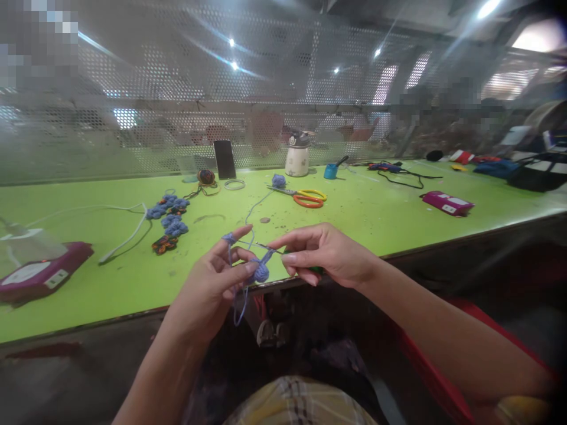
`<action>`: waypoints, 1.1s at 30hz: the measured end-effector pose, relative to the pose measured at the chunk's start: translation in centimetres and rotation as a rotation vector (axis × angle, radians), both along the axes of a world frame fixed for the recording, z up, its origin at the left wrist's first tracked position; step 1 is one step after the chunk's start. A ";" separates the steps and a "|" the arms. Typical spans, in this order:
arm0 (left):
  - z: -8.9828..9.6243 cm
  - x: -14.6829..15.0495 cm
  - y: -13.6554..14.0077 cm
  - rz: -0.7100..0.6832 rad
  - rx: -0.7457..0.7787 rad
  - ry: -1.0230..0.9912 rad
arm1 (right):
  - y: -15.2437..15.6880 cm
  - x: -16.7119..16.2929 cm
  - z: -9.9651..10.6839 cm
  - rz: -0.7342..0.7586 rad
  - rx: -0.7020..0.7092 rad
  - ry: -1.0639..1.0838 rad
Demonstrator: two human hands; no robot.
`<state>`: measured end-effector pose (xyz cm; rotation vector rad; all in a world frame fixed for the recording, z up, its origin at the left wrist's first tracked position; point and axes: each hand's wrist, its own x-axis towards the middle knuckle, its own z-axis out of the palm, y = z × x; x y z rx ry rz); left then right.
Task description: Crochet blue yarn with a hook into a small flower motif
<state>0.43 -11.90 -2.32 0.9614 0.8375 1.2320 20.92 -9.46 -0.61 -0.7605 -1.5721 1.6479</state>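
My left hand (217,276) pinches a small blue-purple crochet piece (261,271) between thumb and fingers, with yarn wound around its raised index finger. In my right hand (325,254) is a crochet hook (275,251) with a green handle, mostly covered by the fingers. The hook's metal tip reaches toward the piece, where a loop of yarn stretches up to it. From the left hand the yarn (253,208) runs back across the table to a small blue-purple yarn ball (279,180). Beside that ball lie scissors (305,198) with orange and yellow handles.
Crocheted blue and dark multicoloured flowers (170,215) lie left on the green table (354,230). Behind stand a phone (225,159), a white jug (297,156) and a blue pot (330,171). Purple power strips (447,202) sit at both sides; a white cable (128,242) trails left.
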 end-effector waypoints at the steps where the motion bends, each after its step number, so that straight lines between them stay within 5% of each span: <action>1: 0.0 0.0 0.0 -0.004 0.002 0.001 | 0.0 0.0 0.1 -0.001 0.008 -0.007; 33: 0.0 0.0 -0.6 -0.065 0.025 0.012 | 0.1 1.5 1.7 0.113 0.106 -0.276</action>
